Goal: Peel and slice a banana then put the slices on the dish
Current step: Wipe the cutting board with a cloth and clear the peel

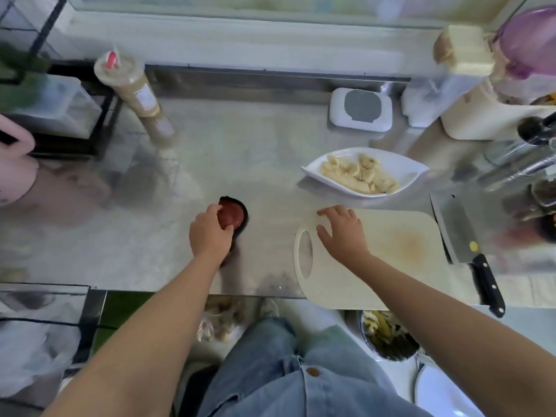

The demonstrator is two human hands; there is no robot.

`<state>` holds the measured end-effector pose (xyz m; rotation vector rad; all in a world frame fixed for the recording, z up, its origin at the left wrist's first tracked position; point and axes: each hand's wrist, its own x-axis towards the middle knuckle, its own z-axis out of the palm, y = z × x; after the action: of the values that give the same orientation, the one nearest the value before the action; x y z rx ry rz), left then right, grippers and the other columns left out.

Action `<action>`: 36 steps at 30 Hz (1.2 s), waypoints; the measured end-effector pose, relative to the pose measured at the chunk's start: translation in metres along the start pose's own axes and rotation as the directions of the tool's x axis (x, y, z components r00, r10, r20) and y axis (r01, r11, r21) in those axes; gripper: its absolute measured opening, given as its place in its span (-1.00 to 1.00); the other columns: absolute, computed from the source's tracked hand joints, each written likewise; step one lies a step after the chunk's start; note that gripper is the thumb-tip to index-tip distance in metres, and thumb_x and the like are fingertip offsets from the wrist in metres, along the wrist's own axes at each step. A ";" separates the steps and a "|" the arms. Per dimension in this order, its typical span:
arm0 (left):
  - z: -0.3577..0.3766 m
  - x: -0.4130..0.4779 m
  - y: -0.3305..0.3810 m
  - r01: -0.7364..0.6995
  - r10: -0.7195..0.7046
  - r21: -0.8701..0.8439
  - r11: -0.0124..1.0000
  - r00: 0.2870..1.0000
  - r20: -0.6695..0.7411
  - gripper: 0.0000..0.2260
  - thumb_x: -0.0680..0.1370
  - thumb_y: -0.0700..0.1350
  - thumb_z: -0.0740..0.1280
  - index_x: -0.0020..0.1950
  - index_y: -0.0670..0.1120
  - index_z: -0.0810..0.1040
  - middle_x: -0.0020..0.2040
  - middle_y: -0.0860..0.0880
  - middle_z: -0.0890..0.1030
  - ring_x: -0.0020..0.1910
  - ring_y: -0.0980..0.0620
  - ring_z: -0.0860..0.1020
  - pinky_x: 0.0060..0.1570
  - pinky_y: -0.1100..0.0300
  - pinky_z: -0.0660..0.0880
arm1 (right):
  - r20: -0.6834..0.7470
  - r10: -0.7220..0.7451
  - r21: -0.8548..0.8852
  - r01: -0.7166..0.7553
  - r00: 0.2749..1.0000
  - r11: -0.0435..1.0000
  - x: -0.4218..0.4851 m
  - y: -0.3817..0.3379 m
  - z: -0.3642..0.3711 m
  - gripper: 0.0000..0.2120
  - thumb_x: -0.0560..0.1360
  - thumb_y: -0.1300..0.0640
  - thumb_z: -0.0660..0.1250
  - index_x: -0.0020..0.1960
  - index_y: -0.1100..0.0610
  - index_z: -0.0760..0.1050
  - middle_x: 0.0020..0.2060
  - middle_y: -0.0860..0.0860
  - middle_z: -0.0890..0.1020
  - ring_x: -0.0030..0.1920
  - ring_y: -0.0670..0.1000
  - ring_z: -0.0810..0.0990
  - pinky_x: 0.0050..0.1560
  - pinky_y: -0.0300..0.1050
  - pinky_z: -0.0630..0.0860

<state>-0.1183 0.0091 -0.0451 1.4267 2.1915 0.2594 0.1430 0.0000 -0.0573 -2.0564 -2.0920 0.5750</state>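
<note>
Left hand clasped over red round object at 9 o'clock of cutting board, right hand flat and open steadying it; banana slices in dish at 12 o'clock, cleaver parked at 3, slicing seemingly done.

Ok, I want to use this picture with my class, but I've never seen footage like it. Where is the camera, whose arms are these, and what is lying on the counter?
There is no machine here. This is one picture from a camera worn on a person's head, looking down at their own bare arms. The left hand curls round a red round thing on a dark base; I cannot tell what it is. The right hand is spread open over the left end of the cutting board and holds nothing. Behind the board, a white dish holds the banana slices. A cleaver with a black handle lies just right of the board. The counter is steel.
</note>
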 end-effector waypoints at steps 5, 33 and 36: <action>0.010 -0.009 0.038 0.013 0.055 -0.450 0.893 0.989 0.138 -0.68 0.48 -0.07 0.43 0.21 -0.04 0.49 0.13 -0.06 0.60 0.08 -0.06 0.56 0.12 0.02 0.50 | 0.150 -0.056 0.640 -0.053 0.987 0.767 0.004 -0.035 -0.008 -0.53 0.54 -0.05 0.30 0.42 -0.05 0.31 0.28 -0.06 0.37 0.16 -0.10 0.49 0.13 -0.12 0.50; 0.068 -0.052 0.070 -0.308 0.257 0.209 0.928 0.937 0.239 -0.75 0.46 0.09 0.39 -0.09 -0.09 0.56 -0.16 -0.03 0.60 -0.12 -0.09 0.59 -0.29 0.16 0.37 | -0.064 0.335 0.443 -0.274 0.940 0.854 -0.038 0.051 -0.027 -0.50 0.43 0.31 0.23 0.34 0.04 0.36 0.19 0.01 0.32 -0.05 0.18 0.54 -0.14 0.13 0.60; 0.076 -0.056 0.073 -0.232 0.196 0.155 0.960 0.956 0.219 -0.84 0.44 0.01 0.41 -0.16 -0.07 0.61 -0.22 -0.04 0.62 -0.17 -0.09 0.61 -0.32 0.17 0.38 | -0.011 0.320 0.380 -0.292 0.947 0.877 -0.053 0.064 -0.021 -0.48 0.48 0.30 0.25 0.42 0.12 0.29 0.24 0.11 0.31 0.12 0.16 0.45 0.15 -0.08 0.45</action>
<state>-0.0040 -0.0180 -0.0618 1.7137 1.9365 -0.0102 0.2129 -0.0495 -0.0537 -2.1446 -1.4759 0.8542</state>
